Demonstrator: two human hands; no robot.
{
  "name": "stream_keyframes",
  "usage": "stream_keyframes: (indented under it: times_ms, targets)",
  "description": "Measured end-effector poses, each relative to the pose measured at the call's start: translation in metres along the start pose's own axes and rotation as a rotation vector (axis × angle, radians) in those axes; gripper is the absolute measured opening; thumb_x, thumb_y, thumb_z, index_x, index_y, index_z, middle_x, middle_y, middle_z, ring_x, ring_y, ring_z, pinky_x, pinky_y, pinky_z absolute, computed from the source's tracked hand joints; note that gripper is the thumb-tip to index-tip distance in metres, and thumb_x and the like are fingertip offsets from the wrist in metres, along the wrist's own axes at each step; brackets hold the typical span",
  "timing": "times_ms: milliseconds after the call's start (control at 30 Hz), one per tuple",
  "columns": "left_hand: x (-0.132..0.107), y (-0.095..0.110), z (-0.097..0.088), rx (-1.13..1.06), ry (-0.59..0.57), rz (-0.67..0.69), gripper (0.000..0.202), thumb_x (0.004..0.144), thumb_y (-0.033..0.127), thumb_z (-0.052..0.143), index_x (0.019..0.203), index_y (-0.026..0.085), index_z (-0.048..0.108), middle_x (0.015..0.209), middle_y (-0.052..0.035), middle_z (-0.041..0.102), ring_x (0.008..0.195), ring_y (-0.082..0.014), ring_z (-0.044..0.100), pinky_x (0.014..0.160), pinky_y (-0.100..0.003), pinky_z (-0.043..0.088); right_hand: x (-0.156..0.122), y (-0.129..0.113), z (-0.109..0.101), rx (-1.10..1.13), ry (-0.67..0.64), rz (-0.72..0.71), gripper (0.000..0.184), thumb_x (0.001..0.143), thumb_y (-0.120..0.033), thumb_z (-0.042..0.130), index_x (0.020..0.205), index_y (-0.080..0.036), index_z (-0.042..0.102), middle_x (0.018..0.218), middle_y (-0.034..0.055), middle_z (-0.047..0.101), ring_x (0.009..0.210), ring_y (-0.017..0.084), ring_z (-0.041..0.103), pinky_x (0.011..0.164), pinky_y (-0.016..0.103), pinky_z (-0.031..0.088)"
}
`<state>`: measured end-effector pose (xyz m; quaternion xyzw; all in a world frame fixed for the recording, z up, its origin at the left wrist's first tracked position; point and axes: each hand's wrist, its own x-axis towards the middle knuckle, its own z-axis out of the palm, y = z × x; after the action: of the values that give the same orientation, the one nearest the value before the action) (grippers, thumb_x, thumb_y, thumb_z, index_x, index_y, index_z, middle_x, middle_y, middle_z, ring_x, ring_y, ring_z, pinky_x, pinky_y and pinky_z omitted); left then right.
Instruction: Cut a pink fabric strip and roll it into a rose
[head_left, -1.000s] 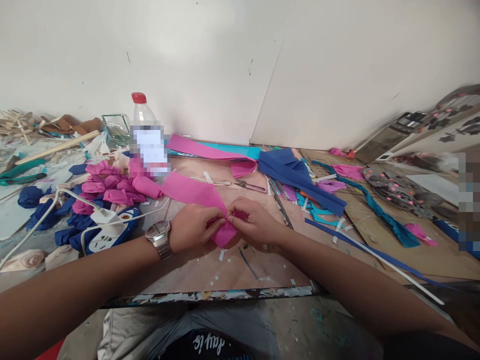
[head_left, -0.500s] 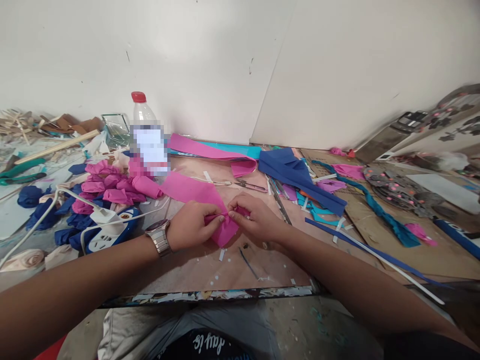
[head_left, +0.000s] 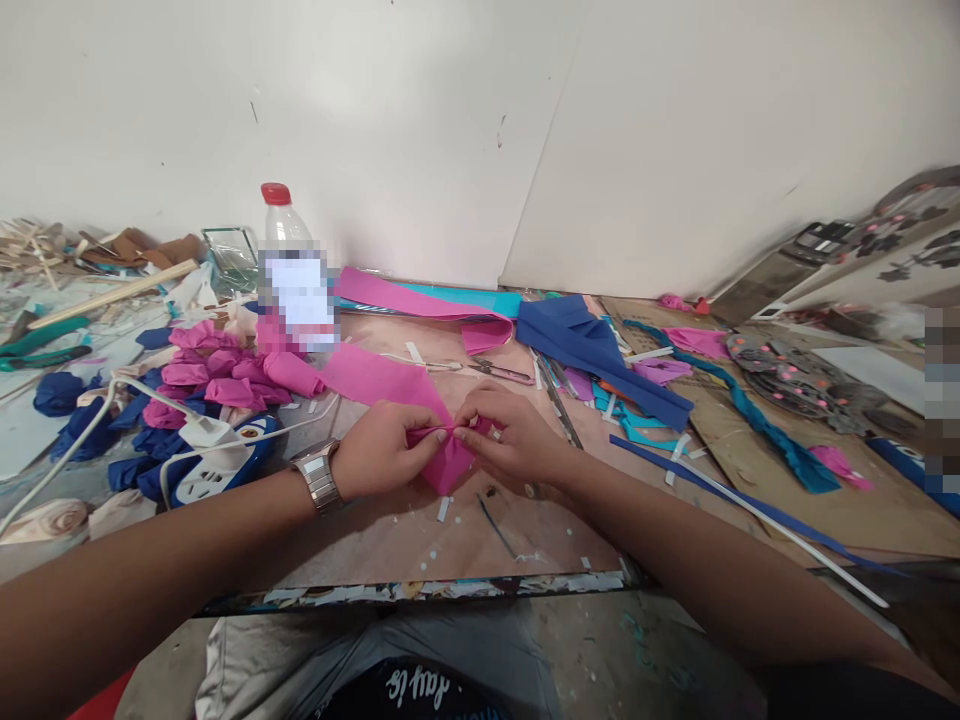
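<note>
A long pink fabric strip (head_left: 382, 377) runs from the pile at the left to the middle of the table. My left hand (head_left: 388, 445), with a metal watch (head_left: 321, 472) at the wrist, is closed with thumb and fingers pinching the strip. Right beside it, my right hand (head_left: 510, 432) is closed too and pinches the same strip. Between the fingertips the fabric is gathered into folds, and its end spreads out below them. Part of the bunched cloth is hidden behind my right fingers.
Rolled pink fabric pieces (head_left: 232, 365) and blue ones lie left, around a power strip (head_left: 217, 475) with a white cable. Scissors (head_left: 501, 373) lie behind my hands. Blue fabric (head_left: 600, 350) and a white stick (head_left: 787, 535) are on the right. A red-capped bottle (head_left: 283, 215) stands behind.
Both hands stay in nearly the same place, still pinching the pink strip. Only the fingers and the gathered folds have shifted slightly.
</note>
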<state>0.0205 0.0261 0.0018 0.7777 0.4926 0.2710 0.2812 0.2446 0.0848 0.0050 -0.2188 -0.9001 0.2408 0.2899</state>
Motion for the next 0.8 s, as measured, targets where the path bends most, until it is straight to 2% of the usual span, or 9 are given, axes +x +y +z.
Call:
stream_keyframes:
  times_ms: [100, 200, 400, 567, 800]
  targets:
    - [0.0008, -0.0006, 0.0002, -0.008, -0.028, -0.027, 0.041, 0.1, 0.041, 0.05, 0.075, 0.015, 0.069, 0.064, -0.0001, 0.064, 0.059, -0.0125, 0.049, 0.058, -0.027, 0.031, 0.0002, 0.002, 0.0005, -0.039, 0.046, -0.029, 0.014, 0.099, -0.031, 0.067, 0.09, -0.021, 0.07, 0.085, 0.0051, 0.073, 0.085, 0.021, 0.062, 0.082, 0.037, 0.049]
    - [0.0013, -0.0011, 0.0004, -0.012, -0.04, -0.048, 0.044, 0.101, 0.045, 0.049, 0.074, 0.015, 0.067, 0.063, 0.0003, 0.061, 0.059, -0.0126, 0.048, 0.058, -0.027, 0.03, 0.0011, 0.002, -0.0003, -0.136, 0.083, -0.101, 0.008, 0.098, -0.028, 0.068, 0.094, -0.022, 0.072, 0.095, 0.0072, 0.074, 0.094, 0.023, 0.062, 0.09, 0.041, 0.049]
    - [0.0018, -0.0021, 0.0011, -0.012, -0.068, -0.019, 0.045, 0.103, 0.045, 0.047, 0.077, 0.016, 0.068, 0.065, -0.0003, 0.062, 0.06, -0.0132, 0.048, 0.059, -0.028, 0.03, 0.0021, -0.0003, -0.0034, -0.245, 0.07, -0.189, 0.007, 0.099, -0.023, 0.066, 0.097, -0.025, 0.073, 0.1, 0.0063, 0.075, 0.102, 0.026, 0.059, 0.098, 0.046, 0.048]
    - [0.0022, -0.0024, 0.0011, 0.009, -0.077, -0.016, 0.046, 0.104, 0.044, 0.046, 0.077, 0.016, 0.07, 0.065, -0.0009, 0.063, 0.06, -0.0136, 0.047, 0.06, -0.028, 0.03, 0.0021, 0.0002, -0.0041, -0.225, 0.003, -0.156, 0.009, 0.099, -0.021, 0.062, 0.095, -0.023, 0.069, 0.091, 0.0062, 0.075, 0.093, 0.025, 0.062, 0.093, 0.047, 0.05]
    - [0.0015, -0.0033, 0.0016, 0.04, -0.084, -0.016, 0.045, 0.104, 0.042, 0.046, 0.081, 0.016, 0.073, 0.068, -0.0025, 0.068, 0.061, -0.014, 0.051, 0.061, -0.028, 0.032, 0.0021, -0.0005, -0.0035, -0.204, -0.01, -0.134, 0.01, 0.1, -0.026, 0.065, 0.096, -0.023, 0.073, 0.087, 0.0063, 0.076, 0.09, 0.024, 0.062, 0.089, 0.045, 0.052]
